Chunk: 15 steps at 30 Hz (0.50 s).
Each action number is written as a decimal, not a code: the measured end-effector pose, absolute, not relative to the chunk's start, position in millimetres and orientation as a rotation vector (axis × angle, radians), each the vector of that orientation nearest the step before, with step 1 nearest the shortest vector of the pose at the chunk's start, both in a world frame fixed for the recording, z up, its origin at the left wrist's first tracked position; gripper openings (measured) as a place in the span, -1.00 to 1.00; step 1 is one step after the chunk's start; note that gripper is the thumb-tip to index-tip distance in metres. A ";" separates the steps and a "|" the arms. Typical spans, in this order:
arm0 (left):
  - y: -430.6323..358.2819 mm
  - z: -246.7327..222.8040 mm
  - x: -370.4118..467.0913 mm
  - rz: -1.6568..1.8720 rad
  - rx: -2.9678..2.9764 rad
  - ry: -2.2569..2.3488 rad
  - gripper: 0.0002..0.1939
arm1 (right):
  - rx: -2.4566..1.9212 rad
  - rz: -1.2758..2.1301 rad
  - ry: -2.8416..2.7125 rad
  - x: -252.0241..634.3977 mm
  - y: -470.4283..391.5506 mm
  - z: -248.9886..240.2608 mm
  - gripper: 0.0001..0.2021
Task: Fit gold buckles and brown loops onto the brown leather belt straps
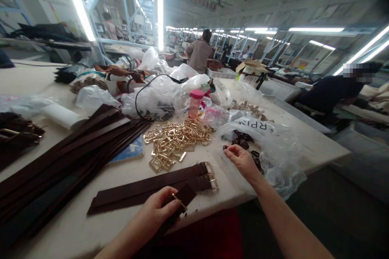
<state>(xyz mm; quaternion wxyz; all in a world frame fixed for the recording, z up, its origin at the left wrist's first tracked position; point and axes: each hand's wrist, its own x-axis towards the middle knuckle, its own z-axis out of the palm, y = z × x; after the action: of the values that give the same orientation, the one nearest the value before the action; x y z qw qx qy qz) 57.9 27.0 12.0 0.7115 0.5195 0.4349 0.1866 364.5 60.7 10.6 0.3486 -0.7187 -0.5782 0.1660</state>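
Near the table's front edge, my left hand (162, 206) grips a dark brown strap (187, 195) with a gold buckle (180, 202) on it. My right hand (240, 159) is closed in a pinch on a small dark brown piece (225, 147), beside a clear plastic bag (279, 149) that holds more dark pieces. Between and behind the hands lie brown belts (152, 186) with gold buckles at their right ends. Farther back is a heap of loose gold buckles (176, 139).
Long dark strips (69, 153) cover the left side, partly over a blue booklet (130, 150). A pink-lidded jar (195, 104) and crumpled plastic bags (164, 93) stand behind the buckles. Two people (199, 52) (337, 86) are beyond the table.
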 end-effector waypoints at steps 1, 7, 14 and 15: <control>25.5 15.3 59.5 0.423 1.155 0.961 -0.63 | -1.787 0.507 -1.468 351.8 49.5 13.8 -0.75; 17.0 37.6 64.1 0.514 1.170 0.919 -0.69 | -1.358 0.907 -1.134 266.3 8.2 15.7 -0.68; 14.3 43.5 55.4 0.713 1.359 1.067 -0.75 | -1.259 1.156 -1.117 223.3 -10.6 24.4 -0.65; 13.3 42.5 54.8 0.722 1.391 1.093 -0.75 | -1.231 1.216 -1.060 222.1 -13.2 25.3 -0.64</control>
<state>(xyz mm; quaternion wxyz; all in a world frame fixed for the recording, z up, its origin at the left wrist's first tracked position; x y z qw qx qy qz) 54.8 13.3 42.5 0.5773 0.5945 0.4671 0.3084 222.1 -13.2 25.3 0.5280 -0.5151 -0.4436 0.5090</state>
